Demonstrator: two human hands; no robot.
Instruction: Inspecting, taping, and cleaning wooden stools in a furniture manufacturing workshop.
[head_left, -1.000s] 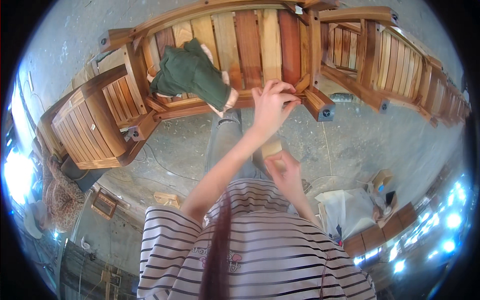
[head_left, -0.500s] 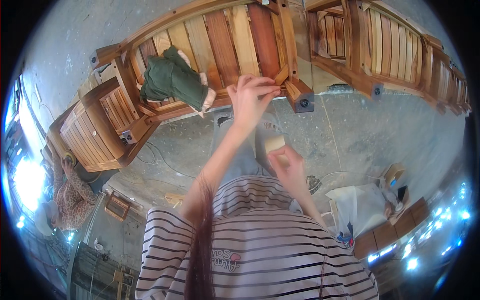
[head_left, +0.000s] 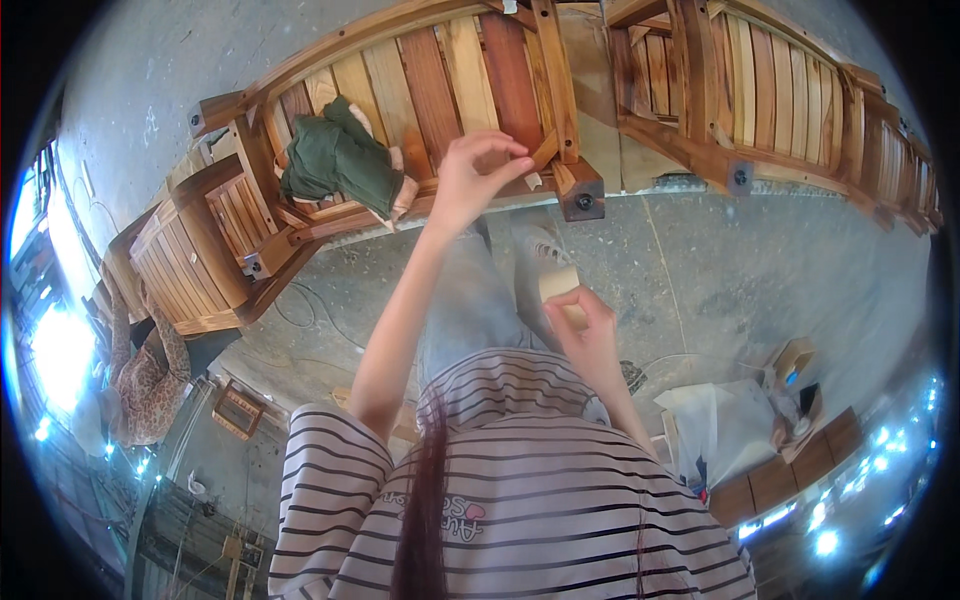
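Over the near edge of a slatted wooden bench, my left hand is raised with thumb and forefinger brought together in a pinch. Whatever is between those fingertips, if anything, is too small to make out. A small whitish scrap shows just below the thumb, by the bench's corner leg. Lower and to the right, my right hand grips a pale yellow sheet of sandpaper between thumb and fingers, in front of my legs. A dark green cloth lies bunched on the bench slats, left of my left hand.
More wooden benches stand in a row to the right, and another wooden seat is at the left. A person in a spotted sleeve works beside it. Cables run over the concrete floor. White sheeting lies lower right.
My left hand has drawn back slightly left and up, its fingers curling into a pinch. The whitish scrap now shows below it. My right hand still holds the sandpaper, slightly farther right.
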